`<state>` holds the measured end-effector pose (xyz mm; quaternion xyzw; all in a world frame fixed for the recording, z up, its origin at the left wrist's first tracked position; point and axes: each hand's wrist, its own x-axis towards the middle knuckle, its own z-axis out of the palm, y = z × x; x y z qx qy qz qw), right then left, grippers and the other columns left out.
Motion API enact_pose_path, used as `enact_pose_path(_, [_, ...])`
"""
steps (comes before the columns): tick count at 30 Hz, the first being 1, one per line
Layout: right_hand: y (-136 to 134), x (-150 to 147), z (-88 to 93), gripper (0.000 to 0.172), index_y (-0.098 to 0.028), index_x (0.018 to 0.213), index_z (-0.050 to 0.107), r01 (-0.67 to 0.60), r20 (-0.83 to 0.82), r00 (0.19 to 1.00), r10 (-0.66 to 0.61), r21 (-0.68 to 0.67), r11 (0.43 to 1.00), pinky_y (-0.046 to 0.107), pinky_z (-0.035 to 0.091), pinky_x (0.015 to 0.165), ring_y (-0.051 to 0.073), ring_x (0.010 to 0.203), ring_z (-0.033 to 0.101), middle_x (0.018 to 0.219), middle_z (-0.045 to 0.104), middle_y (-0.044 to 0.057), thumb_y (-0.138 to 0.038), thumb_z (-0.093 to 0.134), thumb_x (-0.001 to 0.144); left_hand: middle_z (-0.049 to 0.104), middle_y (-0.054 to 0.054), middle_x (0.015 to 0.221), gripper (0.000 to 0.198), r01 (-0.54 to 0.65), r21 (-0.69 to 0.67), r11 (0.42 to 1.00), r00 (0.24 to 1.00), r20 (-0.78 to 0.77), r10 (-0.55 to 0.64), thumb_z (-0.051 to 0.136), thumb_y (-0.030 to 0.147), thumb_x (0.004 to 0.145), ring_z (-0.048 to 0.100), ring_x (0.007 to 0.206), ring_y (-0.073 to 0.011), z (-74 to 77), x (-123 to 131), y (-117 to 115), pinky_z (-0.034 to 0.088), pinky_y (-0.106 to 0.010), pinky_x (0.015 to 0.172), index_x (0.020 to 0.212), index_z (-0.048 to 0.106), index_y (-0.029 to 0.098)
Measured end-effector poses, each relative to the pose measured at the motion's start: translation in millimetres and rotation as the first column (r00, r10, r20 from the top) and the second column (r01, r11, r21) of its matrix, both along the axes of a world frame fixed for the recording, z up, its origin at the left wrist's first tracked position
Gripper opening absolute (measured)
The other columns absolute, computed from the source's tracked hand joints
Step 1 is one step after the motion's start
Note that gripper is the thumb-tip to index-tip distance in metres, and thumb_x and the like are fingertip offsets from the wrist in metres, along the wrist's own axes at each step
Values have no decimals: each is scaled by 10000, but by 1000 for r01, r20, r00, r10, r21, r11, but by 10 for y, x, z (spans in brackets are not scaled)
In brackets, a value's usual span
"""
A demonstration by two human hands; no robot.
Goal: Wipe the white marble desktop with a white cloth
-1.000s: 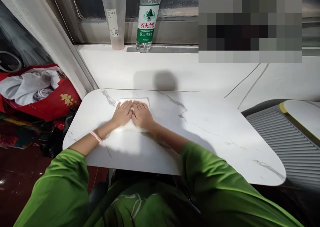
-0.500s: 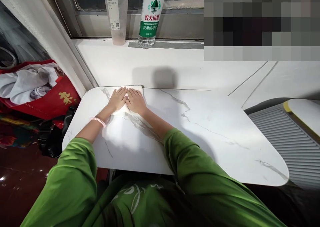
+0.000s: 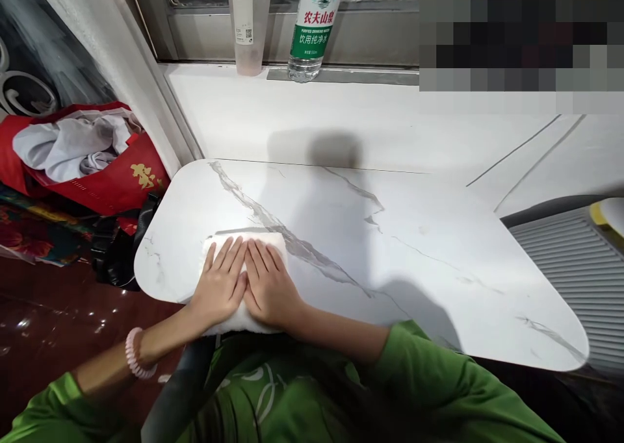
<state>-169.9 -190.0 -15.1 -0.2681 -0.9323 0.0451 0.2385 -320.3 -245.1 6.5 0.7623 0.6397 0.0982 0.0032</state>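
Observation:
A folded white cloth (image 3: 268, 238) lies on the white marble-patterned table (image 3: 439, 248), close to the edge nearest my body. My left hand (image 3: 219, 287) rests flat on the cloth with its fingers stretched out; a pink coil band (image 3: 134, 353) circles that wrist. Beside it, my right hand (image 3: 269, 280) also presses flat on the cloth, fingers extended. The two hands touch along their inner sides, and they cover much of the cloth's middle.
On the window ledge stand a clear plastic cup (image 3: 249, 27) and a water bottle (image 3: 316, 30). A red bag (image 3: 107, 189) stuffed with pale fabric is left of the table, beside a light curtain (image 3: 112, 53). Grey ribbed surface (image 3: 570, 267) borders the right side.
Both hands and the cloth have moved from the table's back edge by the wall to its front edge, toward my body. My elbows are more bent. The view has shifted slightly.

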Motion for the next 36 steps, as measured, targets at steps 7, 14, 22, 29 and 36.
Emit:
enact_pose_path(7, [392, -256, -7, 598, 66, 1370, 487, -32, 8, 999, 32, -66, 997, 528, 253, 1168, 357, 1380, 379, 1452, 472, 256, -268, 385, 885, 338, -129, 1568, 567, -53, -65, 996, 998, -19, 52, 240, 276, 990, 234, 1482, -260, -43, -247, 354, 133, -498, 1222, 1505, 329, 56])
enact_pose_path(14, [1380, -1131, -20, 573, 74, 1381, 444, 183, 42, 983, -179, -120, 976, 539, 226, 1141, 371, 1369, 365, 1463, 446, 270, -242, 344, 913, 306, -111, 1587, 577, 75, -155, 985, 996, -32, -81, 282, 257, 961, 224, 1484, -235, -47, -1168, 1705, 113, -437, 1222, 1513, 322, 94])
enact_pose_path(22, [2178, -1759, -15, 523, 53, 1336, 492, 218, 24, 976, -217, -136, 966, 510, 243, 1131, 344, 1343, 404, 1431, 491, 251, -197, 393, 887, 287, -118, 1594, 572, -11, -189, 982, 1000, -5, 11, 256, 255, 981, 211, 1485, -208, 10, -1645, 2463, 96, -389, 1223, 1518, 285, 60])
enact_pose_path(29, [1999, -1673, -6, 547, 49, 1407, 427, 188, 76, 981, -179, -135, 973, 490, 196, 1176, 320, 1401, 351, 1495, 430, 223, -202, 356, 927, 269, -111, 1601, 582, -27, -153, 988, 1000, 11, 29, 259, 290, 981, 198, 1490, -213, -22, -1613, 2234, 86, -413, 1224, 1523, 277, 76])
enact_pose_path(36, [1272, -1543, 86, 582, 80, 1418, 402, 125, 83, 990, -114, -145, 981, 498, 187, 1181, 345, 1411, 333, 1503, 401, 257, -237, 372, 932, 322, -102, 1580, 579, -51, -126, 991, 998, 32, 56, 253, 316, 979, 229, 1482, -196, 2, -1549, 1461, 95, -395, 1226, 1509, 321, 93])
